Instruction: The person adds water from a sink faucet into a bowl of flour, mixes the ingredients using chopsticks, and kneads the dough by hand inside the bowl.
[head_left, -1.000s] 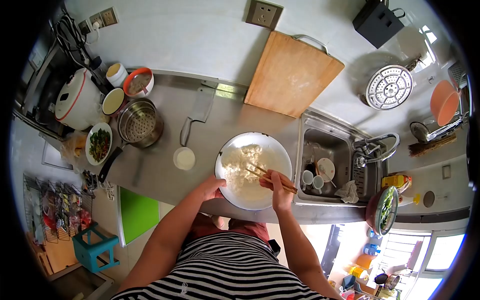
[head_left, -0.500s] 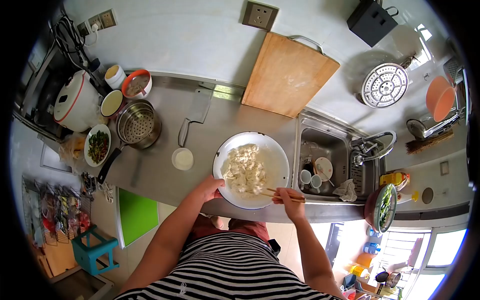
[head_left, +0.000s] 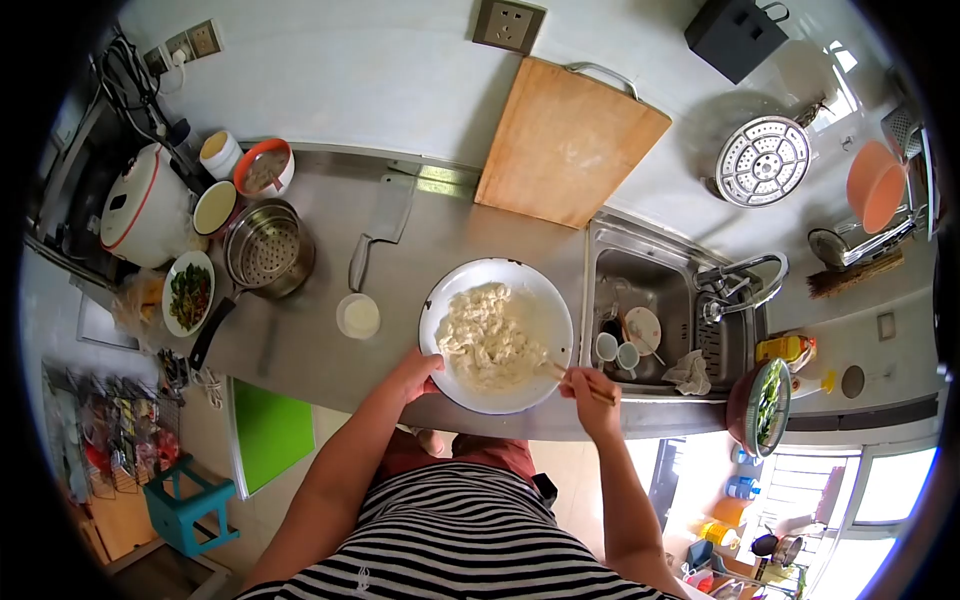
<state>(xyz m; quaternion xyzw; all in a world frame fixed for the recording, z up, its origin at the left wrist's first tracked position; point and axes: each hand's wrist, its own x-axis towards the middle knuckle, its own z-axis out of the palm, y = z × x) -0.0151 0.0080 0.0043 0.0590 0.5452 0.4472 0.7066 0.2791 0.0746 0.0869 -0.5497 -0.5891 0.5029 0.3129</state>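
Observation:
A white enamel basin (head_left: pixel 548 300) with a chipped rim stands on the steel counter, left of the sink. Inside it lies a shaggy, lumpy mass of dough (head_left: pixel 490 335), with pale flour along the basin's right side. My left hand (head_left: pixel 418 376) grips the basin's lower left rim, thumb on the inside. In my right hand (head_left: pixel 592 390) are wooden chopsticks (head_left: pixel 560 371), closed in the fingers, their tips reaching into the right edge of the dough. A small white cup (head_left: pixel 358 316) stands left of the basin, with a cleaver (head_left: pixel 388 215) lying behind it.
A wooden cutting board (head_left: pixel 570 145) leans on the back wall. The sink (head_left: pixel 650 270) at right holds cups and a plate. Leftward stand a steamer pot (head_left: pixel 268 250), a plate of chopped greens (head_left: pixel 188 293) and several bowls. A bowl of greens (head_left: pixel 768 408) sits at the right end.
My right hand has moved slightly right and up with the chopsticks, whose angle has changed. The dough has shifted in the basin. The whole view has moved a little.

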